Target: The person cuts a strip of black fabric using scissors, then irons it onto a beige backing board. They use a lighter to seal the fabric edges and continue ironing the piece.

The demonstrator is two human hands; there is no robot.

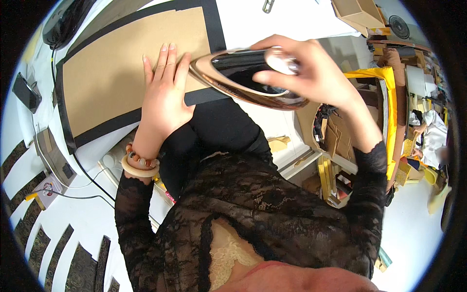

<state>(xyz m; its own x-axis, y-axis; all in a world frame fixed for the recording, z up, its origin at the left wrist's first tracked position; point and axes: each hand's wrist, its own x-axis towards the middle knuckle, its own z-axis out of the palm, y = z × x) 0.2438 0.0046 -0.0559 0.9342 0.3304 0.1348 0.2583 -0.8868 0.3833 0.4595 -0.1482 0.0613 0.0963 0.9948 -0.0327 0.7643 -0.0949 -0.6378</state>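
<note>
On the table lies a tan cardboard panel (109,82) with a wide black border. My left hand (168,97) presses flat on its near right part, fingers stretched out. My right hand (311,65) grips a shiny black and rose-gold iron (228,75), slightly smeared by motion. The iron's pointed tip is turned left, at the panel's right border and close to my left fingers. I cannot tell whether its underside touches the border. The panel's near edge reaches over my lap.
A phone (26,92) and a black rounded device (65,22) stand at the left, with cables. Dark patterned strips (80,270) lie at lower left. Cardboard boxes (357,14) and a bin of scraps (335,131) stand at right. Farther right is another person (433,136).
</note>
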